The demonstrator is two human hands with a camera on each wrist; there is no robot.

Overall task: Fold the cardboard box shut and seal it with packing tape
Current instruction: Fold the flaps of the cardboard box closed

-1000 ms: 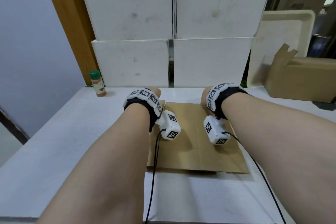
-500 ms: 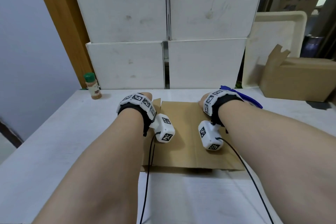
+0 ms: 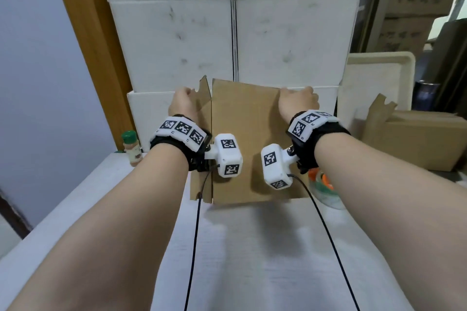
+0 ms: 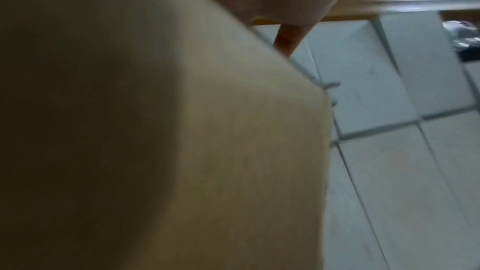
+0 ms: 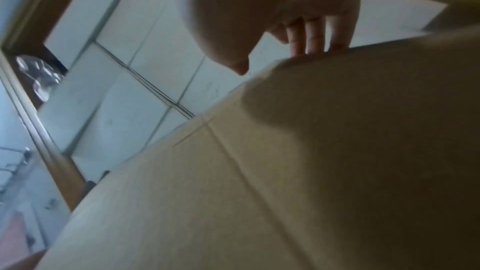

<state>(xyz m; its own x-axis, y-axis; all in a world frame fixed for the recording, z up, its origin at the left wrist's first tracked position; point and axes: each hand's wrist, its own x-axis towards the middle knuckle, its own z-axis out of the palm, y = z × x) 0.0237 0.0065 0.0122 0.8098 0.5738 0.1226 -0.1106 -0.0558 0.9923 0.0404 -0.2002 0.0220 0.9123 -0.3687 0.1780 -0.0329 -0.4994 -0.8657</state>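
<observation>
The flattened brown cardboard box (image 3: 250, 134) stands nearly upright, with its lower edge close to the white table (image 3: 252, 260). My left hand (image 3: 182, 100) grips its top left corner beside a notched flap. My right hand (image 3: 298, 98) grips the top edge on the right. In the right wrist view my fingers (image 5: 314, 34) curl over the far side of the cardboard box (image 5: 259, 171), with the thumb on the near side. The left wrist view is mostly filled by the cardboard box (image 4: 207, 130). A roll of clear packing tape (image 3: 324, 187) with an orange core lies on the table behind my right wrist.
Stacked white boxes (image 3: 177, 33) form a wall right behind the cardboard. A green-capped spice bottle (image 3: 131, 146) stands at the back left. A cream tray (image 3: 374, 83) and another brown box (image 3: 417, 141) sit at the back right. A wooden post (image 3: 91, 45) rises on the left.
The cardboard lay flat on the table with both hands at its far edge. Both hands have raised that edge, so the sheet now stands upright, and the tape roll shows behind it.
</observation>
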